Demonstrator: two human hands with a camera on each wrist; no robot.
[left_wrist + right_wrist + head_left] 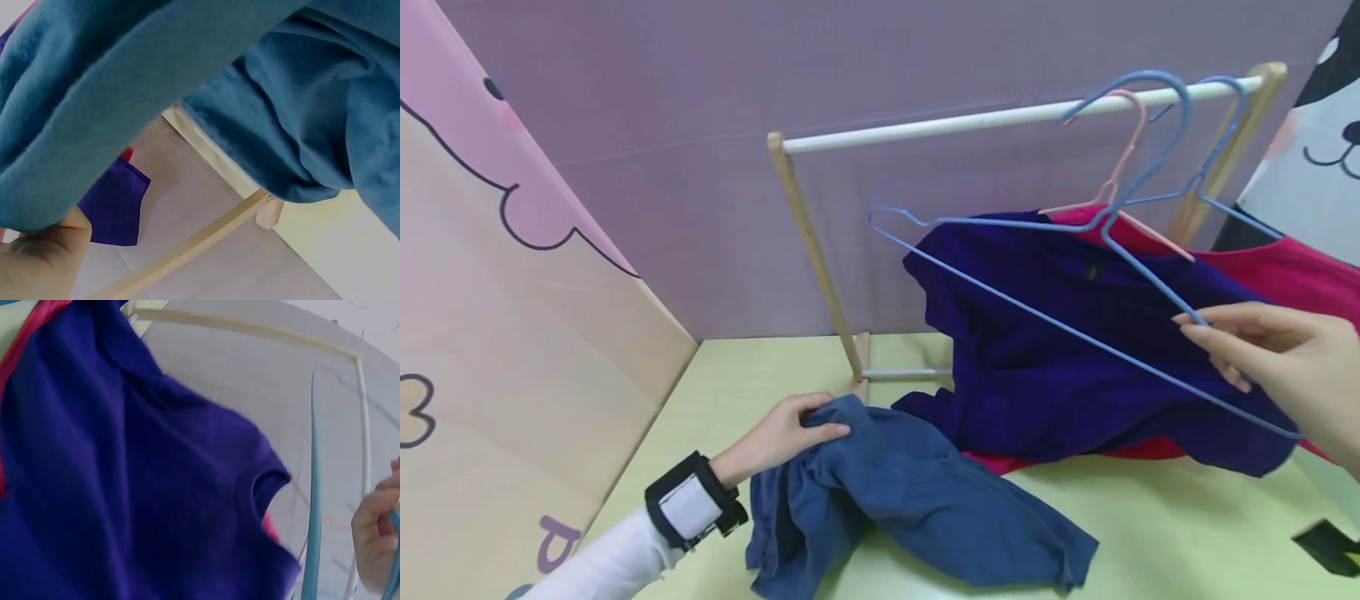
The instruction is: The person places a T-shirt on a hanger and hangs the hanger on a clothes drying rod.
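Note:
My left hand (786, 437) pinches the upper edge of a crumpled slate-blue garment (917, 492), whose lower part lies spread on the table. In the left wrist view the cloth (144, 81) drapes across the picture, with the thumb side of the hand (47, 256) at its edge. A light-blue clothes hanger (1153, 279) is held up at the right, apart from the garment. Thumb and fingers of my right hand (1285, 350) pinch its right shoulder. Its hook overlaps the rail in the head view. The garment's exact kind is obscured by folds.
A wooden rack with a white rail (925, 127) stands behind. On it hang a dark purple T-shirt (1045, 350) on a pink hanger (1123, 158) and a red-pink garment (1300, 271) on another blue hanger (1213, 158). A printed panel (512, 292) borders the pale table (700, 400) at left.

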